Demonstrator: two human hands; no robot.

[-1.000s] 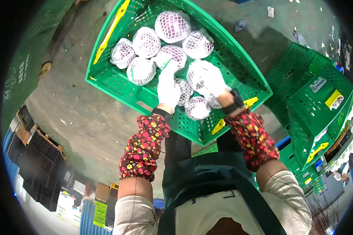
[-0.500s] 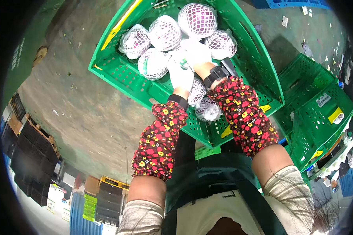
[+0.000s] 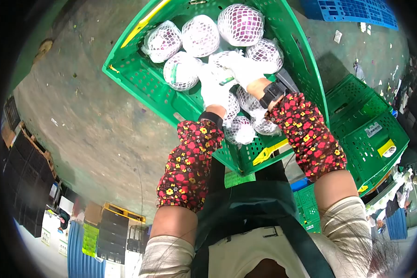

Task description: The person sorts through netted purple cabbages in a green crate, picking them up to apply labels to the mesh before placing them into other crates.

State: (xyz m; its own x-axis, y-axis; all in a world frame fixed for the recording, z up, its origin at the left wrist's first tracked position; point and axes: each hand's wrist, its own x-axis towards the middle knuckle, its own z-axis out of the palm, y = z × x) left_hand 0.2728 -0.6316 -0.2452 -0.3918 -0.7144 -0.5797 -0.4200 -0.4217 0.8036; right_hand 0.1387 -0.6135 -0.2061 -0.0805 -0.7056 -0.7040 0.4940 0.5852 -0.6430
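left hand [image 3: 213,90]: white-gloved, inside the green crate [image 3: 134,76], fingers curled over a net-wrapped fruit [image 3: 224,62] at the crate's middle; floral sleeve [image 3: 190,162] down the forearm.
right hand [image 3: 241,67]: white-gloved, pressed on the same net-wrapped fruit from the other side, fingers closed round it; dark wristband [image 3: 269,94] at the wrist.
grip: fruit clamped between both gloves, mostly hidden beneath them; how tight, cannot tell.
key relation: held fruit directly ahead of both hands, toward the crate's far end; roundish, no clear long axis; both hands equally near, touching it, right hand reaching slightly farther in.
crate contents: foam-netted purple and white fruits; largest purple one [image 3: 241,23] at the far end, white-wrapped one [image 3: 200,34] beside it, another [image 3: 162,41] near the left wall, one with a green label [image 3: 180,70] just beside the left hand.
near end of crate: a few more netted fruits [image 3: 238,130] under the wrists, touching one another.
crate pose: tilted, resting on the concrete floor [image 3: 88,125], yellow handle [image 3: 269,151] at the near rim.
other containers: empty-looking green crates [image 3: 370,134] stacked to the right, well apart; blue pallet [image 3: 352,9] at the top edge.
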